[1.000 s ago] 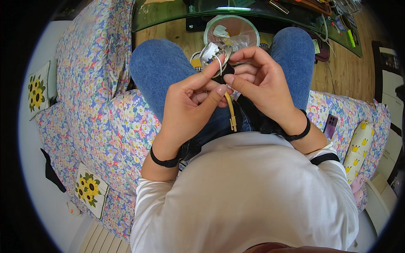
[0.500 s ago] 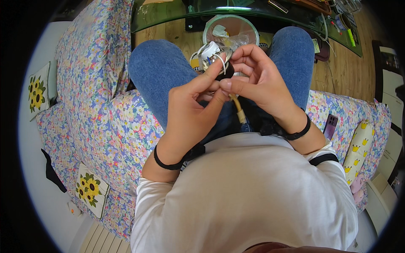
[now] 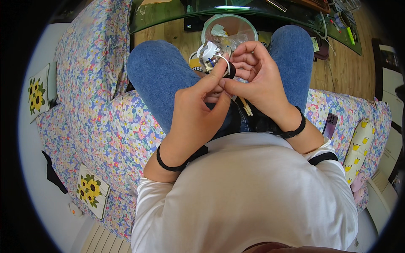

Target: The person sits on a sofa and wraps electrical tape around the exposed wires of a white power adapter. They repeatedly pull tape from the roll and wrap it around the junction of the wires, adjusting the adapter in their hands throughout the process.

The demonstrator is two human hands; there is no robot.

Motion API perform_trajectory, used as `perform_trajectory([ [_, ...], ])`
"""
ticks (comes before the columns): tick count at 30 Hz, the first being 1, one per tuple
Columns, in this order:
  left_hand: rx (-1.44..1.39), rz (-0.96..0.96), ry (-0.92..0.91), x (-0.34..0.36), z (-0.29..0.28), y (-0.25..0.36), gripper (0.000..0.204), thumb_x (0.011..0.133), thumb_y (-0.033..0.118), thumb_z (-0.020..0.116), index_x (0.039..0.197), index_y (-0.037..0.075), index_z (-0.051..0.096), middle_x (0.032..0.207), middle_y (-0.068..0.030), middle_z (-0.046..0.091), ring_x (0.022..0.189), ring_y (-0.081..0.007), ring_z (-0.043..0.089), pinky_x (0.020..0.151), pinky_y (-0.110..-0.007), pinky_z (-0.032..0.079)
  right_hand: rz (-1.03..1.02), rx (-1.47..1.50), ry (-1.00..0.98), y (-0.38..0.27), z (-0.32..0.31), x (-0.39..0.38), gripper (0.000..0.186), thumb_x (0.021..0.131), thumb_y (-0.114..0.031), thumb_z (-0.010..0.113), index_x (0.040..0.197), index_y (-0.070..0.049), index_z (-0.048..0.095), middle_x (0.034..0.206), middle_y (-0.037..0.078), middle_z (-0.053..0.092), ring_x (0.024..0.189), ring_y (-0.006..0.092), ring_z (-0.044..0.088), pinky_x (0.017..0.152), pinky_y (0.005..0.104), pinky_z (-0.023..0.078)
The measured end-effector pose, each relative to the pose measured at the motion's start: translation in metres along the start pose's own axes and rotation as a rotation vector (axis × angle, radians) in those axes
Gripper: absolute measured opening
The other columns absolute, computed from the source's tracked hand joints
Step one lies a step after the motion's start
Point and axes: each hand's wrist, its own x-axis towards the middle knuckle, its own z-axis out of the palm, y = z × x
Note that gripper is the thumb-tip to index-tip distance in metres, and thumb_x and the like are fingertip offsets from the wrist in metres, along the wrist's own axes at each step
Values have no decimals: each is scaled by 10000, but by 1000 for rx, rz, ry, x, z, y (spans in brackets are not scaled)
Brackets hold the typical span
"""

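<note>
Between my knees, both hands are raised and nearly meet around a small device with a white plastic part, a white wire, and a dark band. My left hand is closed, its index finger reaching up against the device. My right hand pinches thumb to fingers at the device's lower right, beside the left fingertips. What lies exactly between the fingertips is hidden. A tan, cord-like piece with pale split ends hangs below my right hand. The device's underside is covered by my fingers.
A lined waste bin holding crumpled wrapping stands just beyond my hands. Behind it runs a green glass tabletop. A phone and a yellow-crown-patterned cushion lie on the flowered sofa cover where I sit.
The device has tilted and shifted slightly left, showing more of its white part. The tan piece has swung right, its ends now spread. Both hands keep their grip.
</note>
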Motion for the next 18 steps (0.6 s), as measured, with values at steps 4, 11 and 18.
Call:
perform_trajectory([
  [4,6,-64,-16,-2,-2,7,604,950,-74,688,1524,21,526,1119,-88,745,968,-111,718,846,-250,588,-35,6,34,1,0,-3,586,801,93,819,1240,-54,459,1165,120,686,1037,138,681,937,278,576],
  [11,12,65,55,2,2,4,624,930,-36,735,1516,5,523,1058,-132,782,944,-165,774,813,-280,624,128,339,-67,2,-6,-3,525,915,-14,777,1306,-59,429,1144,99,705,989,111,653,860,268,545],
  [18,-150,-16,61,3,4,6,628,923,-45,755,1506,-9,524,1176,-140,747,1010,-161,747,848,-271,617,61,381,-109,3,0,-8,485,1006,-80,673,1397,-53,387,1153,94,687,964,112,643,867,284,531],
])
